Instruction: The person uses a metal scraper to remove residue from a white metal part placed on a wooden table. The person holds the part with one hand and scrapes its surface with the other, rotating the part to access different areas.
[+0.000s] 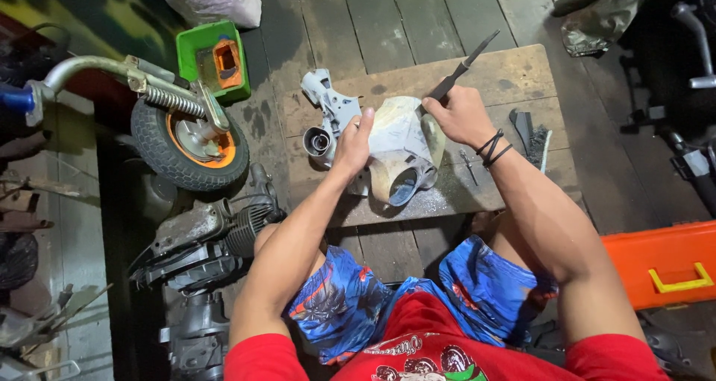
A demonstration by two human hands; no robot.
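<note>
Left hand (352,139) steadies the metal casing (399,146); right hand (456,112) grips a file (462,66) above it.

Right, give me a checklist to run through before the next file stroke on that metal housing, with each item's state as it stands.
1. Left hand steadies the metal housing: ok, its fingers lie on the top of it.
2. Right hand grips the file: ok, closed round the handle end.
3. File touches the housing: cannot tell, the hand hides the contact.
4. Housing rests on the wooden board: ok, it lies flat, with filings around it.
5. Left fingers out of the file's path: cannot tell, they lie close to the right hand.
6. Small loose tool clear of the work: ok, it lies beside the housing, under the right wrist.
</note>
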